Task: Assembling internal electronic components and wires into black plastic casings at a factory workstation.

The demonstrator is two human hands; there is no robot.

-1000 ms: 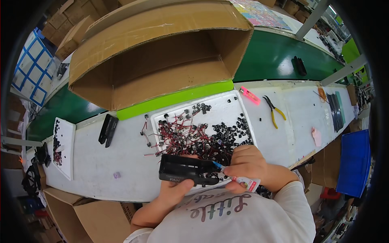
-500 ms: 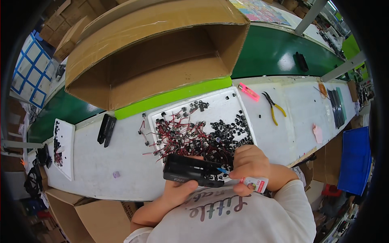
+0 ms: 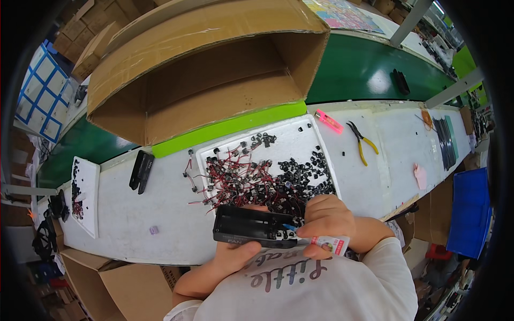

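Observation:
My left hand (image 3: 238,255) is closed round the near side of a long black plastic housing (image 3: 235,227), its hollow side facing up. At the housing's right end sit small black and silvery parts (image 3: 282,234). My right hand (image 3: 329,218) grips a small white-and-red bottle (image 3: 333,245). Its thin blue nozzle (image 3: 289,227) points left into that end of the housing; whether it touches a part I cannot tell. Just beyond my hands, a white foam tray (image 3: 214,151) holds a heap of small motors with red and black wires (image 3: 235,174) and many loose black pieces (image 3: 308,174).
A large open cardboard box (image 3: 214,80) stands behind the tray. Yellow-handled pliers (image 3: 364,143) and a pink cutter (image 3: 329,121) lie to the right. At left are another black housing (image 3: 141,171) and a second foam tray (image 3: 90,214). A blue bin (image 3: 470,214) stands at far right.
The housing has tipped slightly, showing more of its hollow. My right hand and the bottle have shifted a little left, the nozzle reaching deeper over the small parts.

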